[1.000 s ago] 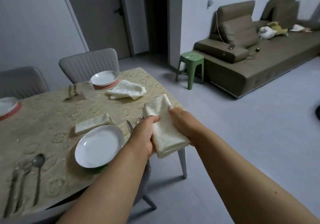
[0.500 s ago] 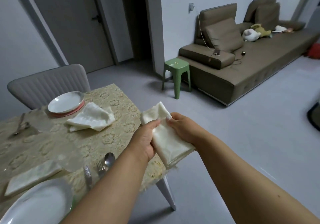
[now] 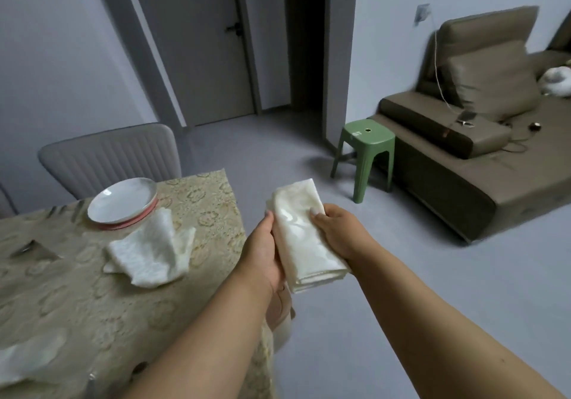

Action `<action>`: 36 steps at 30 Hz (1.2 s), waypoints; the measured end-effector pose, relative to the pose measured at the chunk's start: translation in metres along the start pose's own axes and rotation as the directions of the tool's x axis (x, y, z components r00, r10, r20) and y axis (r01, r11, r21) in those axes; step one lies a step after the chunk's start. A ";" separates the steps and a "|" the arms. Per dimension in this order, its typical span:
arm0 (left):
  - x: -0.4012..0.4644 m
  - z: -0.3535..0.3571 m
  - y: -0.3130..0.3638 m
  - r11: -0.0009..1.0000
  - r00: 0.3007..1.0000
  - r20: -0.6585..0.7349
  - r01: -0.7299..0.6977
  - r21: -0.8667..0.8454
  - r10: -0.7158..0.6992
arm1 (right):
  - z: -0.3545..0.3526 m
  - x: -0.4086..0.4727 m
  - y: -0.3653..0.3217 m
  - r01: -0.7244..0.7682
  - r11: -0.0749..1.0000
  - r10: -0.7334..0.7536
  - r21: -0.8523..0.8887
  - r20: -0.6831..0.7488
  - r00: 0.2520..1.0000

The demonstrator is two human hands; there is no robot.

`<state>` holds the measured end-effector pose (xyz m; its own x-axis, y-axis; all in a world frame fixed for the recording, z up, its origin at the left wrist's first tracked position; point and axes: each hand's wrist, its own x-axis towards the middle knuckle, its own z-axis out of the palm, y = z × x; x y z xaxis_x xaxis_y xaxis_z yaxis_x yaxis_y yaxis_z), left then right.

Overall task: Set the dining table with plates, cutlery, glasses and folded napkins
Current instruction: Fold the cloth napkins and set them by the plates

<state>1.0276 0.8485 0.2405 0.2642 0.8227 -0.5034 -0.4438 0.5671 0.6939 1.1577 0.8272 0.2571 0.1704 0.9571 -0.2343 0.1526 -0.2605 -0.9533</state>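
I hold a folded cream napkin [image 3: 304, 234] in front of me, just past the table's right edge. My left hand [image 3: 262, 256] grips its left side and my right hand [image 3: 338, 231] pinches its right side with the thumb on top. On the table [image 3: 77, 299] with its beige patterned cloth, a white plate [image 3: 122, 200] sits on a pink underplate at the far end. A loosely folded white napkin [image 3: 151, 251] lies beside that plate. Another folded napkin [image 3: 27, 358] shows blurred at the lower left.
A grey ribbed chair [image 3: 108, 157] stands behind the far plate. A green plastic stool [image 3: 366, 157] stands on the grey floor next to a brown sofa [image 3: 482, 163] at the right. Closed door and dark doorway lie straight ahead.
My view has swung right and forward along the table: the near plate and cutlery have left the frame. Both hands keep hold of the napkin, now closer to the far plate.
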 end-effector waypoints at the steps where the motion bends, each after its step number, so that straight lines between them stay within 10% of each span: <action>1: 0.014 0.012 0.002 1.000 1.000 -0.018 -0.002 -0.005 0.002 | -0.012 0.018 -0.004 0.000 1.000 0.000 -0.005 0.031 1.000; 15: 0.200 0.111 0.047 0.995 0.948 -0.302 -0.098 0.009 0.096 | -0.098 0.245 -0.037 -0.050 0.999 0.043 0.019 0.274 0.961; 27: 0.400 0.100 0.198 0.977 0.945 -0.279 -0.199 -0.073 0.172 | -0.028 0.508 -0.107 0.051 0.997 -0.039 -0.059 0.186 0.982; 36: 0.519 0.051 0.341 0.968 0.911 -0.329 -0.221 0.118 0.248 | 0.048 0.694 -0.189 -0.137 0.988 0.078 0.078 0.511 0.856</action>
<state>1.0570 1.4711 0.2424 -0.1514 0.8772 -0.4556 -0.3871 0.3715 0.8439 1.2003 1.5471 0.2657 -0.3393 0.8639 -0.3722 0.0513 -0.3781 -0.9243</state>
